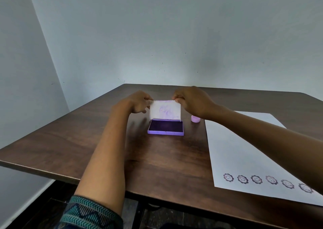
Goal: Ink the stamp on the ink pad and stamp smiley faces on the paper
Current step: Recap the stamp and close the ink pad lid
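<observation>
Both hands, left hand (139, 103) and right hand (190, 101), pinch the ink pad (165, 127) lid's (165, 110) top corners at frame centre, seemingly steadying it upright to expose the pad.

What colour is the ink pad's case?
Light purple, with a dark purple pad inside; the ink pad shows clearly in the head view.

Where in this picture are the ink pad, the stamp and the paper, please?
ink pad (165, 126): head view, on the dark inked surface of the open case.
stamp (195, 119): head view, on its lilac side, just right of the pad.
paper (232, 152): head view, on a blank stretch above the smiley row.
</observation>
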### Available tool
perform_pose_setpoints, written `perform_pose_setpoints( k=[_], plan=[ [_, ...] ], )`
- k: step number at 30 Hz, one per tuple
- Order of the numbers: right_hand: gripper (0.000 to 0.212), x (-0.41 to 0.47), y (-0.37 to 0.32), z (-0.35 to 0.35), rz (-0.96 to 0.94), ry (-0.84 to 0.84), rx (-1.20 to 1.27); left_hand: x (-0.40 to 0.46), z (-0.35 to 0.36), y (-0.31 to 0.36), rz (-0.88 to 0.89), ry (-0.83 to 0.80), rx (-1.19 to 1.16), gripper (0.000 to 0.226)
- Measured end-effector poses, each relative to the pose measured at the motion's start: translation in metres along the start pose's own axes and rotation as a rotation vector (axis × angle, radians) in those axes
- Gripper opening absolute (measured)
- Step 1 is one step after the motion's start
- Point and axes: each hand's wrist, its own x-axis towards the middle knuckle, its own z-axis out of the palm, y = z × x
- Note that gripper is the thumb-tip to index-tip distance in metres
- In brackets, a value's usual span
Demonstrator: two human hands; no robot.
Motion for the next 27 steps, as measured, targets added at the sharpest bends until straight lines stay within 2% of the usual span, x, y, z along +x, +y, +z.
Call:
perform_pose_setpoints(
  k=[8,23,27],
  plan=[
    [0.019,-0.014,-0.004,-0.018,-0.041,0.026,-0.01,-0.007,-0.012,0.0,0.083,0.063,-0.126,0.02],
    [0.017,-0.049,-0.021,-0.022,-0.106,-0.015,0.097,-0.028,-0.032,-0.008,0.022,-0.24,-0.058,0.017],
    [0.018,-0.059,-0.026,-0.02,-0.155,-0.061,0.064,-0.027,-0.031,-0.004,-0.005,-0.259,0.001,0.028]
  ],
)
